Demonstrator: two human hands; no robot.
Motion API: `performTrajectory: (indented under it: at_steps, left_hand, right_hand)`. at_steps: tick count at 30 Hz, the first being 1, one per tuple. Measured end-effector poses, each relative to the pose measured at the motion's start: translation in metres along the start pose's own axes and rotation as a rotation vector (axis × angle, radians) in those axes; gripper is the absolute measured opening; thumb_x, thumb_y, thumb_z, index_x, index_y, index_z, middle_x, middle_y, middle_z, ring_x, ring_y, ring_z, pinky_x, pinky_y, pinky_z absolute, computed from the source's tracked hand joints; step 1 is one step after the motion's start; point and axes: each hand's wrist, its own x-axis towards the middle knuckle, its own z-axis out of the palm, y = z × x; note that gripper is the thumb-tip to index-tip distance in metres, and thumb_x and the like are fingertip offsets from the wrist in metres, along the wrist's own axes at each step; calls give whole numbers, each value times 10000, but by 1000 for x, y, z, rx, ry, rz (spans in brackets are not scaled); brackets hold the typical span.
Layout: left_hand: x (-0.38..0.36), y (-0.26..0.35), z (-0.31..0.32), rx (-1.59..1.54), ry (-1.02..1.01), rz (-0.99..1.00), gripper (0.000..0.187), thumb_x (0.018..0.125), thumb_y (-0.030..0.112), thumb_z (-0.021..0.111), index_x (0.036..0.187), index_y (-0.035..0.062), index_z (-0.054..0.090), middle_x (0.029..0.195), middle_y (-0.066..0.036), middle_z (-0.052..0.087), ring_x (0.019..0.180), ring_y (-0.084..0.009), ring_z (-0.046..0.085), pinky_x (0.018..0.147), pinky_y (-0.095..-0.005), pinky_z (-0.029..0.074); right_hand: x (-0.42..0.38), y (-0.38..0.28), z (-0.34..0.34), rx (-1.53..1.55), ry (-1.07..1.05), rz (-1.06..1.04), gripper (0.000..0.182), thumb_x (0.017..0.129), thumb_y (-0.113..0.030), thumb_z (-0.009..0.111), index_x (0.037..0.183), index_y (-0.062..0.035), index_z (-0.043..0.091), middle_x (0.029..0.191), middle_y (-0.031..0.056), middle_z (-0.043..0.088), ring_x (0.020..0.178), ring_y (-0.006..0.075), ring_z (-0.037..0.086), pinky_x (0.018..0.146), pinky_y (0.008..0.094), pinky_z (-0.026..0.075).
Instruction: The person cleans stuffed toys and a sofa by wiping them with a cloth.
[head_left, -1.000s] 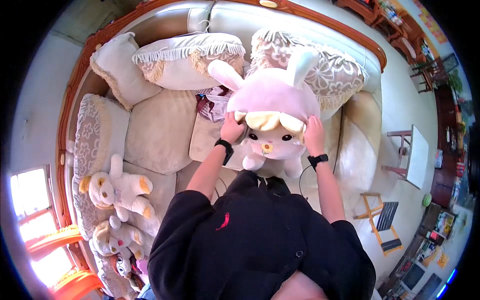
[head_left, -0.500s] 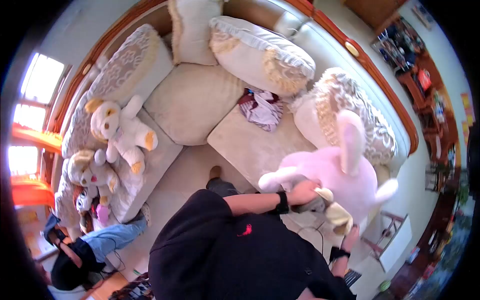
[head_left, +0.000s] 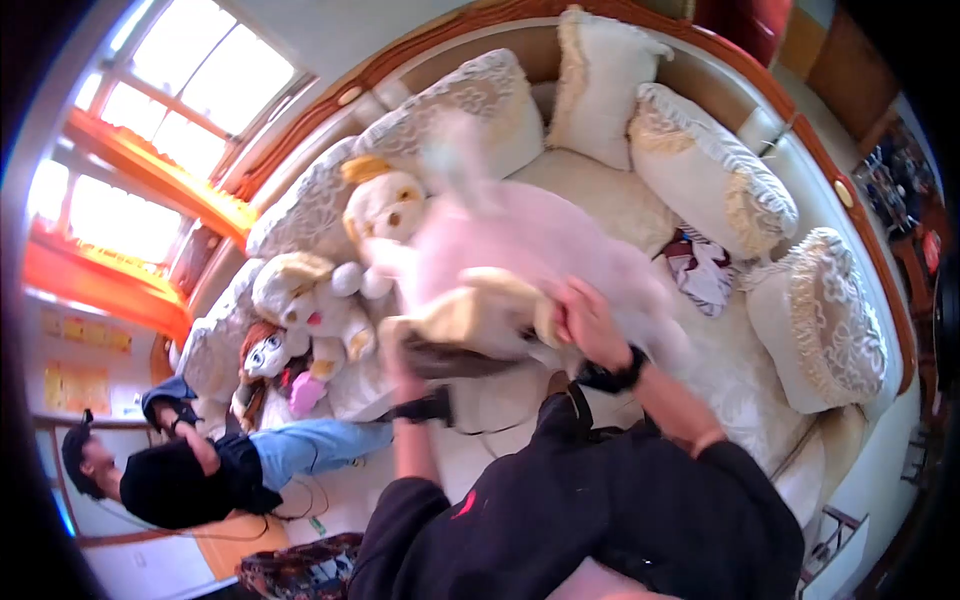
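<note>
A large pink plush toy (head_left: 530,235), blurred by motion, hangs in front of me over the seat. On its near side is a beige and grey part (head_left: 470,315). My right hand (head_left: 592,325) is closed on the right end of this part, close to the pink body. At its other end my left hand (head_left: 402,360) grips the beige edge, its fingers smeared and partly hidden. Just beyond the pink toy sits a cream plush dog (head_left: 385,208) with a yellow-brown ear. Another plush dog (head_left: 295,292) and a doll with glasses (head_left: 265,355) are to the left.
The curved sofa (head_left: 600,190) wraps around the far side, with several fringed cushions (head_left: 710,165) along its back. Striped clothing (head_left: 700,272) lies on the seat. A person in jeans (head_left: 310,445) is at the left, near cables and orange-curtained windows (head_left: 200,75).
My view has turned left. Both hands have swung the pink plush toy left across the sofa, towards the plush dogs. My hands are now farther apart, still holding the beige and grey part.
</note>
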Motion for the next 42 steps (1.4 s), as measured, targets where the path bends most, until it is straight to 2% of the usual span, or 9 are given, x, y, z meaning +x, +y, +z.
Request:
performTrajectory:
  at_steps: [4, 6, 9, 12, 13, 16, 26, 35, 42]
  left_hand:
    - [21, 125, -170, -19, 308, 340, 423, 923, 355, 465, 1107, 0, 603, 1096, -129, 631, 1000, -255, 611, 914, -445, 484]
    - [13, 173, -192, -626, 354, 438, 407, 902, 371, 512, 1082, 21, 617, 1034, -124, 637, 994, -275, 604, 930, -444, 468]
    - [38, 166, -236, 187, 563, 785, 341, 904, 294, 509, 1083, 19, 605, 1050, -126, 607, 1015, -258, 578, 952, -406, 438]
    - [25, 128, -143, 286, 591, 641, 282, 869, 174, 468, 1039, -8, 602, 1174, -136, 574, 1066, -203, 543, 922, -339, 428]
    - [9, 129, -103, 871, 391, 783, 272, 880, 125, 427, 1012, -22, 614, 1125, -136, 611, 1046, -200, 551, 922, -330, 423]
    - [-11, 72, -32, 416, 23, 305, 256, 884, 37, 409, 969, -44, 636, 938, -83, 653, 899, -138, 588, 843, -262, 448]
    - [-152, -7, 232, 19, -641, -164, 271, 878, 63, 422, 1037, 10, 635, 906, -40, 637, 867, -121, 583, 800, -248, 455]
    - [-402, -52, 382, 195, -1828, 31, 298, 770, 11, 504, 1060, -4, 575, 1010, -103, 596, 935, -211, 573, 866, -313, 457]
    - [-474, -43, 446, 202, -2133, 324, 257, 653, -99, 517, 845, 24, 636, 892, -90, 539, 840, -225, 550, 711, -287, 451]
  right_hand:
    - [53, -60, 98, -27, -410, -451, 226, 990, -145, 404, 804, -54, 493, 719, 41, 595, 576, 86, 505, 534, 245, 411]
    - [57, -86, 111, -361, -526, -1143, 142, 946, -86, 456, 816, -54, 503, 783, 72, 644, 604, 129, 556, 567, 262, 441]
    - [45, -65, 87, -469, -434, -1018, 114, 909, -58, 488, 804, -51, 532, 757, 58, 636, 610, 186, 572, 594, 308, 464]
    - [29, -5, 24, -898, -289, -820, 102, 871, -134, 567, 802, -61, 555, 711, 87, 601, 664, 278, 581, 616, 349, 460]
    - [15, 16, -4, -958, -330, -644, 134, 881, -158, 564, 804, -49, 557, 713, 101, 607, 671, 284, 589, 617, 352, 463]
    - [-60, 39, -56, -932, -273, -22, 225, 915, -215, 538, 808, -18, 560, 710, 132, 617, 688, 301, 611, 618, 361, 466]
    - [-226, 71, -162, -881, 81, -44, 268, 916, -267, 559, 876, -4, 592, 841, 168, 629, 766, 324, 602, 680, 366, 476]
    - [-408, 117, -216, -840, 821, -105, 426, 834, -419, 655, 1100, -96, 577, 985, 163, 644, 876, 356, 617, 769, 423, 498]
    - [-506, 162, -228, -645, 1223, 321, 438, 864, -415, 612, 1148, -83, 583, 1003, 207, 645, 935, 385, 613, 786, 437, 490]
